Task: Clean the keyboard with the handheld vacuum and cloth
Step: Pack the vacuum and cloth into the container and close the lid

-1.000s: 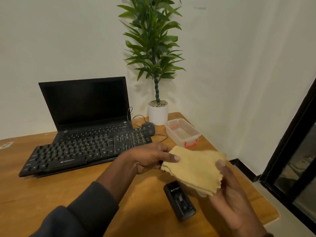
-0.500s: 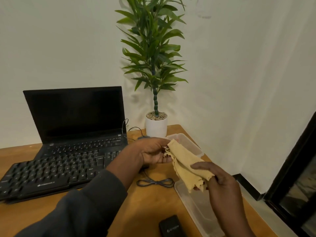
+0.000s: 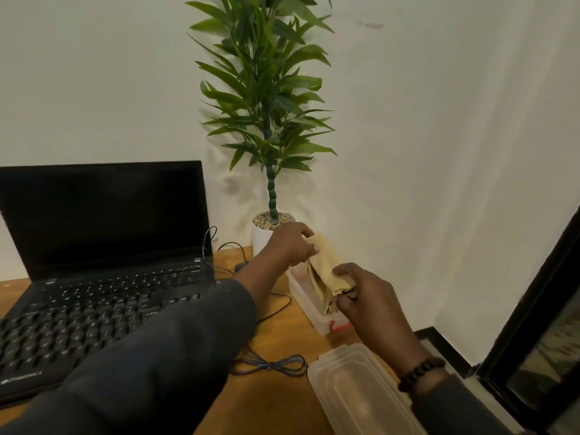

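- Over the clear plastic storage box with red clips (image 3: 317, 312), at the far right of the wooden tabletop (image 3: 273, 400), I hold the folded mustard-yellow cleaning cloth (image 3: 326, 271) between both hands.
- My left hand (image 3: 292, 246) pinches its upper end with thumb and curled fingers; my right hand (image 3: 367, 296) has its fingers curled round the lower end. Both grip the cloth and nothing else.
- The cloth hangs just above the open box, its lower folds perhaps touching the rim; I cannot tell for certain.
- I judge the step to be putting the cloth away into the box, which would place the task near its end. The handheld vacuum is out of view, so I cannot say where it lies.
- The black full-size keyboard (image 3: 78, 334) lies well to the left of my fingers, in front of the open black laptop (image 3: 103, 221).
- Next, I think, the cloth must go down into the box, both grips released, and then the translucent plastic lid (image 3: 361, 400), lying nearer to me than my right hand, fetched and fitted on.
- Edges: the tabletop ends just right of the box, so a careless push could slide it off.
- Beyond my left hand stands the white pot of the tall green plant (image 3: 263, 233), close to the knuckles.
- A coiled grey cable (image 3: 270, 365) lies below my left forearm, near the lid.
- Free room is straight down and back toward me.
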